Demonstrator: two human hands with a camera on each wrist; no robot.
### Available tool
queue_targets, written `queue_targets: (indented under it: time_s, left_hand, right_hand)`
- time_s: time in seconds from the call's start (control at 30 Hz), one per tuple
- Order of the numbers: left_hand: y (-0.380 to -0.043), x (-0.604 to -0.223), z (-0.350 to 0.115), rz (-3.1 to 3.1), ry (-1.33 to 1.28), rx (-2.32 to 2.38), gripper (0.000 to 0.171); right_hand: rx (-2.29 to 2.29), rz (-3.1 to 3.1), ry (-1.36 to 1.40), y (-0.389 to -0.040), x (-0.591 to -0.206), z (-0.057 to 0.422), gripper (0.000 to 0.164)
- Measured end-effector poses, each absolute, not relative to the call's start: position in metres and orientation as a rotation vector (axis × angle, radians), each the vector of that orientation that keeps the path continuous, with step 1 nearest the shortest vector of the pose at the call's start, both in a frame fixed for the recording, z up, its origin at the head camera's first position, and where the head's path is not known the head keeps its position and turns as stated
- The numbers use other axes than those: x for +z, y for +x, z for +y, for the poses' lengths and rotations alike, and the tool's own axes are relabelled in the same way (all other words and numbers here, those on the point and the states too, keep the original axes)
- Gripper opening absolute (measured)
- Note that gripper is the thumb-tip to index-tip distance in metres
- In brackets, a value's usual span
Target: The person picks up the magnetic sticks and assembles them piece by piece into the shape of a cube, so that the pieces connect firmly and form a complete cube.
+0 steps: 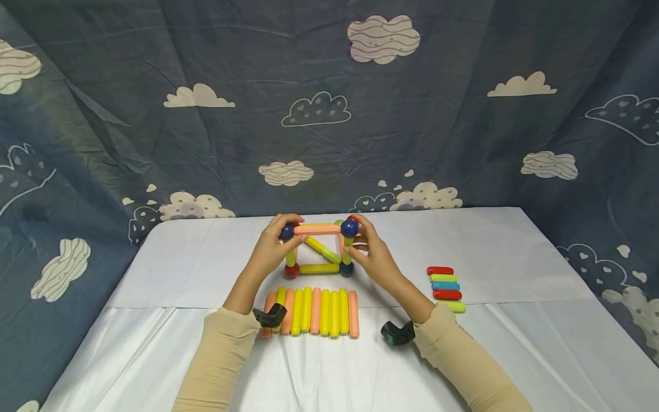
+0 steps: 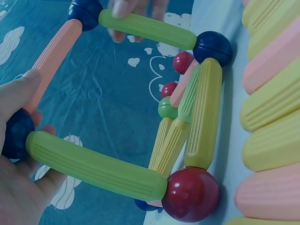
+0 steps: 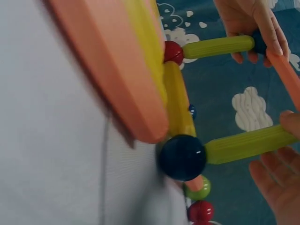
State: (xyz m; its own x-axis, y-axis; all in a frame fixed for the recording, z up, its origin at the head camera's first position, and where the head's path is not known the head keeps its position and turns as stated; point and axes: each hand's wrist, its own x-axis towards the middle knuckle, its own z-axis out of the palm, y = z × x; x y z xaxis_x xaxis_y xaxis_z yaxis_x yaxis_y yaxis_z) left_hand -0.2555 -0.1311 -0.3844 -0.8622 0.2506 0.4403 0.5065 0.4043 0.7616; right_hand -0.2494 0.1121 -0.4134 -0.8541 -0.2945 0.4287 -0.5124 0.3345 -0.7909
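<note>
1. From where I stand, the toy frame (image 1: 319, 268), built of sticks and balls, is just below the centre of the picture, between the person's two hands; its lower balls look to be down on the table (image 1: 185, 263).
2. The left hand (image 1: 272, 246) grips the upper left corner of it: the thumb lies along the orange stick (image 1: 317, 229) at the top, and the fingers are around the back of the dark blue ball (image 2: 18, 133) there.
3. The right hand (image 1: 377, 257) is at the upper right corner, pinching the lime upright stick (image 3: 251, 144) just under the other blue ball (image 1: 349, 229), its thumb on the near side and its fingers behind.
4. Below the hands, a red ball (image 1: 291, 270) sits at the lower left corner and a blue one at the lower right, with a yellow stick joining them.
5. Nearer the person, in the lower middle of the picture, a row of yellow and orange sticks (image 1: 325, 312) lies side by side, just in front of the toy frame.
6. Well apart from the right hand, at the right of the picture, lies a short column of red, lime and blue sticks (image 1: 445, 285).
</note>
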Motion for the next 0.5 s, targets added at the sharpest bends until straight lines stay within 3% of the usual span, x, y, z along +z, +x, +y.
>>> queue_targets:
  time_s: [0.17, 0.4, 0.5]
  left_hand:
    - [-0.250, -0.384, -0.135, -2.365, -0.631, -1.485, 0.046]
    - [-0.228, -0.366, -0.135, -2.390, -0.568, -1.500, 0.039]
    - [-0.223, -0.363, -0.137, -2.388, -0.590, -1.512, 0.045]
  right_hand:
    - [1.382, -2.354, 0.792, -0.248, -0.409, 0.111, 0.061]
    - [1.381, -2.345, 0.785, -0.246, -0.409, 0.112, 0.061]
    - [1.381, -2.366, 0.789, -0.245, -0.409, 0.116, 0.064]
